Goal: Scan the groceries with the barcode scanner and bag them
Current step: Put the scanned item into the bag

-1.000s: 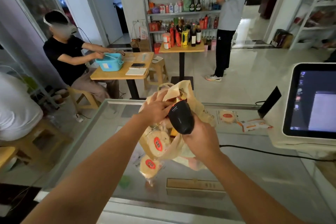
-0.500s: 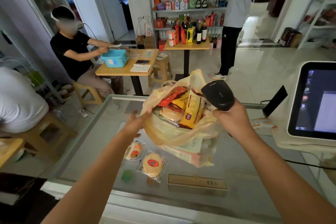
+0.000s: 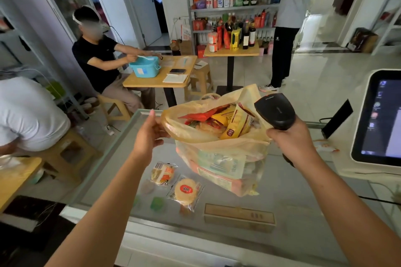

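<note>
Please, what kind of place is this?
Most likely a small shop's checkout, perhaps a staged one: the right hand holds a barcode scanner, a touchscreen till stands by the glass counter, and shelves of bottles line the back wall.

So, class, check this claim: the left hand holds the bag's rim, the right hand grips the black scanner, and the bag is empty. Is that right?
Not quite. The head view shows the plastic bag full of snack packets, not empty. The rest stands: the left hand holds its rim and the right hand grips the black scanner.
</note>
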`<state>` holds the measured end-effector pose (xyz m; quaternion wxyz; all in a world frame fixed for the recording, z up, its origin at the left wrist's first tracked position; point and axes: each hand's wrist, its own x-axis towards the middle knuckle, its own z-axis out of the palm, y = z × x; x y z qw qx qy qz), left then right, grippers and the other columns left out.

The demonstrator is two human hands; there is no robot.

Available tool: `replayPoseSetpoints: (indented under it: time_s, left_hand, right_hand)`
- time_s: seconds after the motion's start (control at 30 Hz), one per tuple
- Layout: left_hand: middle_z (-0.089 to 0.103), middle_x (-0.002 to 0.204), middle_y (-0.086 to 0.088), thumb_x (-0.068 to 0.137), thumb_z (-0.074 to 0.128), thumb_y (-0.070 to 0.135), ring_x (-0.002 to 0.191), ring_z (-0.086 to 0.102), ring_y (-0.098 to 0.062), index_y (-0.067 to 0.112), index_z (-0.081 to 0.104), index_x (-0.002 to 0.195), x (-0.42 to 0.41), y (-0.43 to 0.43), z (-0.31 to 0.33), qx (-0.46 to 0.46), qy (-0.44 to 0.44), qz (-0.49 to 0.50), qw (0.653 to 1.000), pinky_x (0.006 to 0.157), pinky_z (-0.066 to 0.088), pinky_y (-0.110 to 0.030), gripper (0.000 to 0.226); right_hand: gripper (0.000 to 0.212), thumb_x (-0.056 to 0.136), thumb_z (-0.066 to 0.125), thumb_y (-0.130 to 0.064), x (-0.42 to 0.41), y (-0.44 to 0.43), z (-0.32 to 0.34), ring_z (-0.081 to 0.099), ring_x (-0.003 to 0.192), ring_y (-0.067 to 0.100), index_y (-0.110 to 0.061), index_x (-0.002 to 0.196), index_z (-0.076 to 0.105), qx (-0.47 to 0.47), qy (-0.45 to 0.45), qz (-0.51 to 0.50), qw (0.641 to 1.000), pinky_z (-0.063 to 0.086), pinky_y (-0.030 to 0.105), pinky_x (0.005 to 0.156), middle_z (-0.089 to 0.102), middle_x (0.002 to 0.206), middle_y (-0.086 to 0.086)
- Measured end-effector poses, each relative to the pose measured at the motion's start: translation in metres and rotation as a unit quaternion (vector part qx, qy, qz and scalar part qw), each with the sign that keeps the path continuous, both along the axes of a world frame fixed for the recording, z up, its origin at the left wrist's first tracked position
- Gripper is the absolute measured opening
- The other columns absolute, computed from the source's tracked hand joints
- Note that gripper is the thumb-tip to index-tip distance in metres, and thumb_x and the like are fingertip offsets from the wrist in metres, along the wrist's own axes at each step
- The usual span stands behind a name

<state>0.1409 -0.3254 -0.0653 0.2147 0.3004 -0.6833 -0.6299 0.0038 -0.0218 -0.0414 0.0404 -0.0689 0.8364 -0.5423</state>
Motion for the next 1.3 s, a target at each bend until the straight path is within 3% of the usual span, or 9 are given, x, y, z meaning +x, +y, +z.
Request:
replayPoseSetpoints:
  time_s: [0.1,0.2,0.3,0.4,0.73,0.9,1.0,1.17,1.3]
  left_hand:
    - [0.063,0.11,-0.009,0.098,0.055,0.04,0.1,0.059,-0.027,0.017,0.056,0.103,0.006,-0.005,-0.055,-0.113,-0.133,0.071,0.982,0.093,0.048,-0.046,0.024]
    - [0.04,0.142,-0.012,0.067,0.065,0.079,0.128,0.045,-0.034,0.031,0.039,0.136,0.023,0.002,-0.119,-0.254,-0.409,-0.076,0.873,0.107,0.04,-0.049,0.087]
    - [0.032,0.144,-0.004,0.055,0.049,0.095,0.136,0.033,-0.029,0.04,0.041,0.135,0.024,0.039,-0.144,-0.413,-0.474,-0.155,0.762,0.11,0.03,-0.048,0.097]
    - [0.032,0.146,-0.01,0.069,0.045,0.089,0.137,0.03,-0.033,0.029,0.041,0.139,0.013,0.061,-0.149,-0.499,-0.475,-0.175,0.704,0.11,0.027,-0.049,0.092]
    - [0.036,0.146,-0.024,0.081,0.062,0.066,0.133,0.038,-0.043,0.019,0.032,0.141,0.023,0.067,-0.142,-0.442,-0.479,-0.234,0.722,0.102,0.04,-0.049,0.082]
    - [0.061,0.126,-0.006,0.079,0.06,0.07,0.118,0.056,-0.028,0.029,0.045,0.139,0.019,0.039,-0.116,-0.404,-0.41,-0.166,0.801,0.095,0.049,-0.04,0.075]
    - [0.052,0.136,-0.005,0.08,0.059,0.066,0.126,0.046,-0.029,0.029,0.046,0.141,0.012,0.004,-0.104,-0.414,-0.411,-0.086,0.808,0.099,0.042,-0.043,0.073]
    - [0.031,0.146,-0.013,0.069,0.069,0.071,0.134,0.034,-0.038,0.032,0.022,0.147,0.026,-0.016,-0.144,-0.323,-0.5,-0.131,0.793,0.101,0.04,-0.051,0.099]
    - [0.046,0.125,-0.013,0.084,0.063,0.049,0.114,0.049,-0.034,0.028,0.037,0.136,0.035,-0.018,-0.148,-0.352,-0.44,-0.078,0.822,0.084,0.044,-0.042,0.062]
  right_hand:
    - [0.035,0.07,0.071,-0.009,0.003,-0.001,-0.002,0.064,0.084,0.031,-0.022,0.102,0.063,0.014,-0.003,-0.008,1.0,0.053,0.043,0.077,0.066,0.083,0.002]
    - [0.036,0.07,0.072,-0.011,0.008,-0.003,-0.003,0.064,0.087,0.029,-0.023,0.103,0.063,0.029,-0.002,-0.008,1.0,0.055,0.046,0.081,0.066,0.086,0.002]
    - [0.035,0.071,0.072,-0.008,0.013,-0.005,-0.002,0.063,0.089,0.027,-0.021,0.103,0.063,0.037,0.003,-0.003,0.999,0.055,0.043,0.081,0.066,0.088,0.002]
    - [0.036,0.073,0.071,-0.006,0.015,-0.007,-0.001,0.062,0.093,0.027,-0.02,0.106,0.063,0.05,0.007,0.008,0.999,0.052,0.038,0.081,0.066,0.093,0.005]
    - [0.048,0.07,0.07,-0.024,0.04,-0.023,-0.009,0.062,0.098,0.034,-0.024,0.116,0.058,0.162,0.083,0.061,0.981,0.052,0.045,0.084,0.067,0.102,0.007]
    - [0.046,0.076,0.071,-0.012,0.043,-0.027,-0.009,0.06,0.106,0.035,-0.019,0.119,0.059,0.148,0.078,0.058,0.984,0.048,0.045,0.089,0.066,0.113,0.013]
    - [0.045,0.077,0.071,-0.014,0.043,-0.029,-0.008,0.059,0.108,0.037,-0.019,0.12,0.059,0.151,0.085,0.058,0.983,0.048,0.047,0.091,0.065,0.115,0.013]
    - [0.044,0.077,0.073,-0.009,0.046,-0.031,-0.009,0.059,0.109,0.035,-0.016,0.119,0.06,0.14,0.088,0.068,0.984,0.047,0.045,0.091,0.065,0.116,0.014]
    - [0.044,0.077,0.073,-0.01,0.045,-0.03,-0.009,0.059,0.108,0.034,-0.017,0.119,0.06,0.155,0.095,0.071,0.981,0.046,0.042,0.088,0.065,0.115,0.013]
